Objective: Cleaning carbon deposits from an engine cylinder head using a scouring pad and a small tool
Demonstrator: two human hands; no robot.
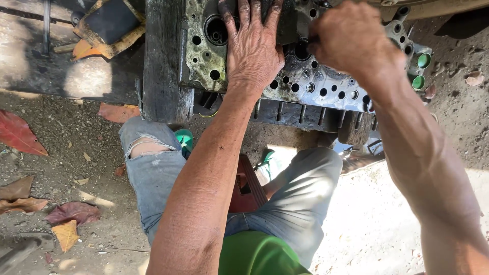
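the left hand (253,48) is lying flat, fingers spread, pressing on the grimy metal head (305,76), which is sitting on a dark wood block (163,66) above the knees. the right hand (351,38) is curling shut over the head's upper middle; what it is gripping is hidden, so i cannot tell. the head is overhanging the block toward the right, so a hard push could be tipping it onto the legs, and the oily face could be letting the flat palm slide. no packages, labels or signs are showing; two green round plugs (420,70) are sitting at the head's right end, red leaves (18,133) lying on the dirt.
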